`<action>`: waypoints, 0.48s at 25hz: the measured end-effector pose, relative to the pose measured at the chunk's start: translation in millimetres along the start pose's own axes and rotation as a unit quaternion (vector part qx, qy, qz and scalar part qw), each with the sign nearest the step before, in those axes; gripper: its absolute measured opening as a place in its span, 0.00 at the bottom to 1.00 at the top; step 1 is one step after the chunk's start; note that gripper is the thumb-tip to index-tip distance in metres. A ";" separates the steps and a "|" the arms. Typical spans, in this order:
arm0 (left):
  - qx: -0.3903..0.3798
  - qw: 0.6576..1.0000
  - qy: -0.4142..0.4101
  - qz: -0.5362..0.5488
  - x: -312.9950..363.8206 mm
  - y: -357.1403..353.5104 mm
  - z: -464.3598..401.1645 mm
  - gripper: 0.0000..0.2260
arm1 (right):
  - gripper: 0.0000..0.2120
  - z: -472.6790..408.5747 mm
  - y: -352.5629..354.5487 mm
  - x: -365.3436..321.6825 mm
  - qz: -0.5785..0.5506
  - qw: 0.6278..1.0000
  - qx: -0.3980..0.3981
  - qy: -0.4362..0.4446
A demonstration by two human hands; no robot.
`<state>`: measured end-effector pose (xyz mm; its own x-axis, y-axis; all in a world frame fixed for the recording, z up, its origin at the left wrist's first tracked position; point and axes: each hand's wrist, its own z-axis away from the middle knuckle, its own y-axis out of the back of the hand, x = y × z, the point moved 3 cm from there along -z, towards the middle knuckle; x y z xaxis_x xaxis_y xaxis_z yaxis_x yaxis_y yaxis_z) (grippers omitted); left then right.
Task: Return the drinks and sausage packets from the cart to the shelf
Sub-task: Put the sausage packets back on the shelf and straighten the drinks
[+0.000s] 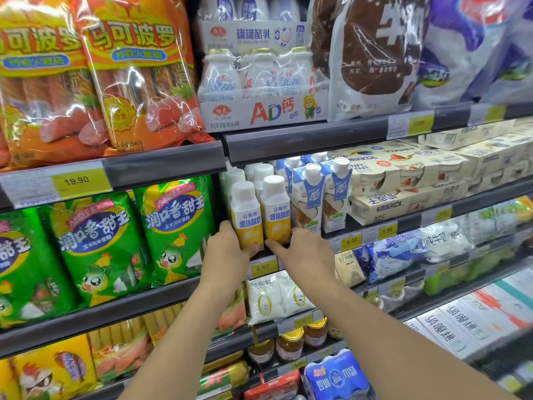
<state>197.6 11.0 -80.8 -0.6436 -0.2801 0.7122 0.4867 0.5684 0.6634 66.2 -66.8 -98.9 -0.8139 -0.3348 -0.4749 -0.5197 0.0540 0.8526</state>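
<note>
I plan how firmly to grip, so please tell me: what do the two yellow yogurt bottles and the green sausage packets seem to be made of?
Yellow yogurt bottles: apparently rigid plastic, with matte white caps and smooth printed sleeves. Green sausage packets: thin glossy plastic film, judging by the wrinkles and glare.

Two white-capped yellow-labelled yoghurt drink bottles, one (247,216) touching the other (276,210) at its 3 o'clock, stand at the front edge of the grey metal shelf (288,256), more bottles behind. Blue-and-white cartons (307,197) stand at their 3 o'clock, green plastic sausage packets (176,229) at 9 o'clock. The left hand (227,249) touches the left bottle's base, the right hand (305,249) the right one's.
</note>
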 end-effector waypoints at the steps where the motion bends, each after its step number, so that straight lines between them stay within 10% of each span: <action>1: -0.002 1.000 0.000 0.001 0.5 0.8 0.9 0.18 | 0.26 0.6 1.7 -1.1 0.002 1.000 0.000 0.001; 12: -0.012 1.000 0.011 0.026 0.8 1.7 5.0 0.20 | 0.25 15.1 5.7 16.0 -0.088 0.995 0.032 0.038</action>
<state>195.0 15.6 -80.3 -0.6037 -0.2687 0.7506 0.5333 0.5637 0.6307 46.3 -57.6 -104.9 -0.6874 -0.4148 -0.5961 -0.6705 0.0471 0.7404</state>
